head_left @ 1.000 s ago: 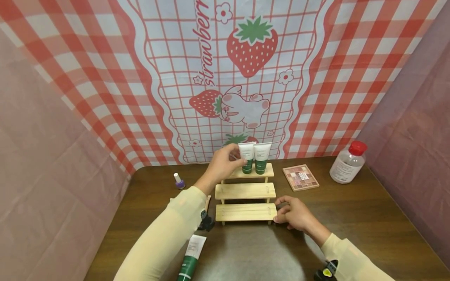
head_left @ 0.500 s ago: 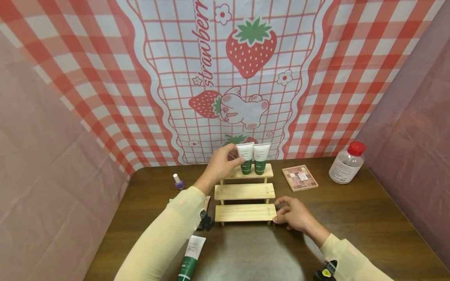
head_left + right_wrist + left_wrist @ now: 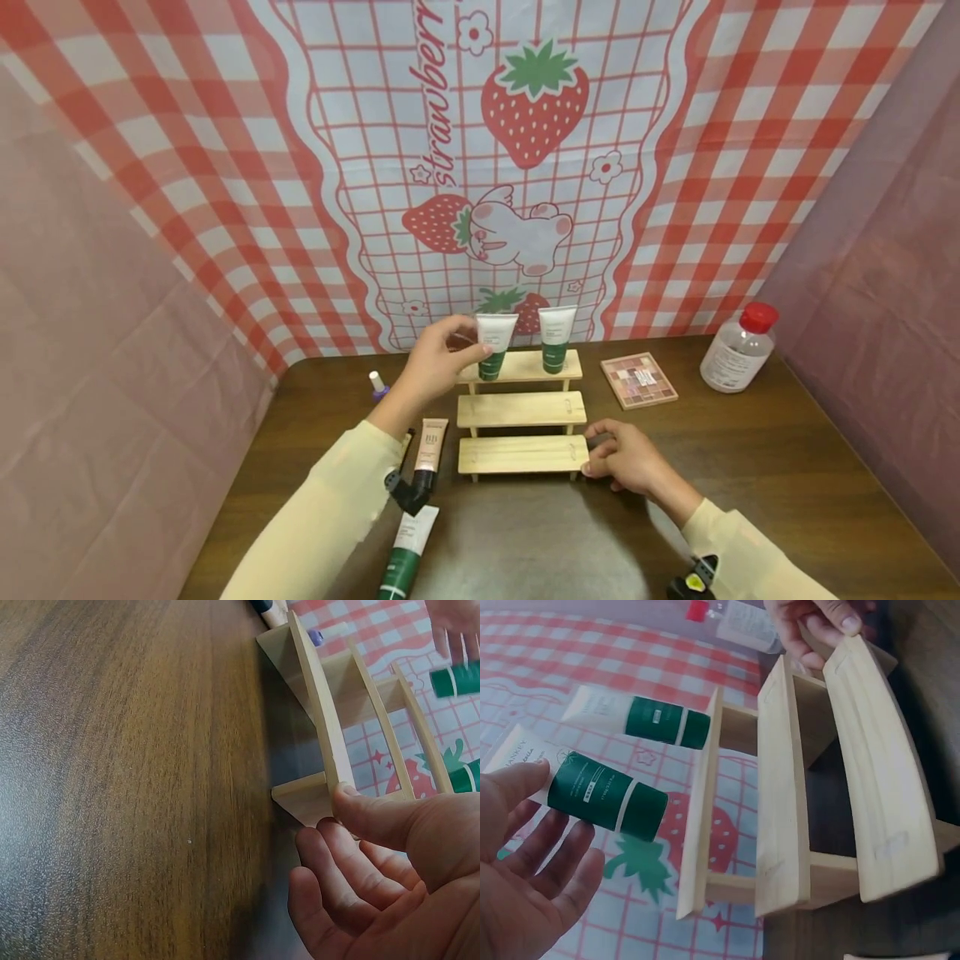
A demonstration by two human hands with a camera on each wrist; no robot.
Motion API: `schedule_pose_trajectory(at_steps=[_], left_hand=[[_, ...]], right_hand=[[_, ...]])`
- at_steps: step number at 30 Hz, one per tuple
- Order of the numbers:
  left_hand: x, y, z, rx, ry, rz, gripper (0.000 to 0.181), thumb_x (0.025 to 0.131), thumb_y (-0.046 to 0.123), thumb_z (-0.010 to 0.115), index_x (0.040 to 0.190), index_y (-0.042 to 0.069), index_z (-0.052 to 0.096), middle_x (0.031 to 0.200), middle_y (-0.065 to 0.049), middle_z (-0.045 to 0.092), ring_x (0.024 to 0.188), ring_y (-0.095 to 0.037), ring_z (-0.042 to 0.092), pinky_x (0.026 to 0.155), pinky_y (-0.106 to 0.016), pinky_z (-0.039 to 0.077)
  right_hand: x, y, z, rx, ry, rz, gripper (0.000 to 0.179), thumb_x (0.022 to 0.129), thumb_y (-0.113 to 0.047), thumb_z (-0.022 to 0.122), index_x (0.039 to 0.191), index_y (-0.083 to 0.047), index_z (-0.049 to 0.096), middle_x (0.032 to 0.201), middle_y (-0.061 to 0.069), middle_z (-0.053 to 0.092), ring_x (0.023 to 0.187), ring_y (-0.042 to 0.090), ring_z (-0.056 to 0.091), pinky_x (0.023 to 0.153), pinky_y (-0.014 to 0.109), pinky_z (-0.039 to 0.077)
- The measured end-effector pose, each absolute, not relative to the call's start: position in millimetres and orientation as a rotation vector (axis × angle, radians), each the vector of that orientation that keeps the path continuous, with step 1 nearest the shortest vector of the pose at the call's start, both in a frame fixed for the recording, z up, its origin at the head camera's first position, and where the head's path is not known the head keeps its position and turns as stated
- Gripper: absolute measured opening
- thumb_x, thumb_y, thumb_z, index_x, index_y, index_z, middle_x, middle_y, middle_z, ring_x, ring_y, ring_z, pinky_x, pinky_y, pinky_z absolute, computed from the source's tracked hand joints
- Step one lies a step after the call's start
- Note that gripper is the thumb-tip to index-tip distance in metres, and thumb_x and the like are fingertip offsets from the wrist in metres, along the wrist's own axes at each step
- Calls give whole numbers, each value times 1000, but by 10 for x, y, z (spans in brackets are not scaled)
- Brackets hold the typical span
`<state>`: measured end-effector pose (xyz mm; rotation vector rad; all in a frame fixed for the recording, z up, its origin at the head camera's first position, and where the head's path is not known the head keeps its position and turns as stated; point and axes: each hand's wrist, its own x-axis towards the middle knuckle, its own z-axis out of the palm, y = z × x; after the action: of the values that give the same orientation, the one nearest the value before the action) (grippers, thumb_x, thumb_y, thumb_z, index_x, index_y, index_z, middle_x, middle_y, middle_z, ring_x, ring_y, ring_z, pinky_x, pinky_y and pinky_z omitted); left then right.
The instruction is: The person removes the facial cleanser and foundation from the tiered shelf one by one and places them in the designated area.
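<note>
My left hand (image 3: pixel 438 362) pinches a small white-and-green squeeze tube (image 3: pixel 492 354) by its white upper part, thumb in front. In the left wrist view the tube's green cap end (image 3: pixel 641 812) is apart from the top step. A matching tube (image 3: pixel 555 340) stands cap-down on the right part of the top step of a three-step wooden display stand (image 3: pixel 522 454). At the stand's lower right end, my right hand (image 3: pixel 630 457) grips the bottom step; the right wrist view shows the thumb (image 3: pixel 367 810) on its edge and the fingers curled beside it.
Left of the stand lie a BB cream tube (image 3: pixel 430 446), a larger white-and-green tube (image 3: pixel 405 554) and a partly hidden slim item. A purple nail polish bottle (image 3: pixel 378 385) stands behind them. At right are an eyeshadow palette (image 3: pixel 640 380) and a red-capped clear bottle (image 3: pixel 738 350).
My left hand has moved left with its tube, from right beside the other tube to the left end of the top step. My right hand has stayed at the stand.
</note>
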<state>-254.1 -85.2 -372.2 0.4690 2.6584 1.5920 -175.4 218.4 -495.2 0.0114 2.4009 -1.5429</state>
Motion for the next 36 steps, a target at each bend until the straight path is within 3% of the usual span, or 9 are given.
schedule_pose_trajectory(at_steps=[9, 18, 28, 36], left_hand=[[-2082, -1275, -3717, 504, 2646, 1593, 28, 98, 22, 73, 122, 11, 68, 111, -7, 71, 98, -21, 67, 86, -39, 56], [-1695, -1719, -4034, 429, 2645, 1593, 29, 94, 13, 76, 120, 2, 69, 102, -10, 72, 92, -18, 68, 77, -27, 57], [-1333, -2216, -4438, 269, 2486, 1687, 37, 93, 8, 75, 125, -7, 65, 100, -20, 68, 79, -10, 68, 66, -34, 61], [-1115, -2424, -4704, 191, 2425, 1665, 39, 94, 9, 73, 127, -11, 63, 95, -15, 71, 76, -6, 67, 64, -31, 59]], right_hand=[[-1750, 2179, -4938, 18, 2406, -1534, 48, 78, 3, 82, 120, 3, 58, 81, 8, 73, 65, 22, 64, 47, 34, 51], [-1758, 2179, -4954, 9, 2412, -1529, 48, 78, 3, 83, 120, 3, 58, 81, 8, 73, 64, 22, 64, 47, 34, 50], [-1762, 2188, -4954, 22, 2417, -1502, 48, 78, 2, 83, 120, 2, 58, 82, 8, 73, 65, 22, 64, 48, 36, 52], [-1773, 2182, -4957, 9, 2421, -1509, 49, 78, 1, 84, 121, 2, 58, 82, 8, 73, 65, 22, 64, 48, 37, 52]])
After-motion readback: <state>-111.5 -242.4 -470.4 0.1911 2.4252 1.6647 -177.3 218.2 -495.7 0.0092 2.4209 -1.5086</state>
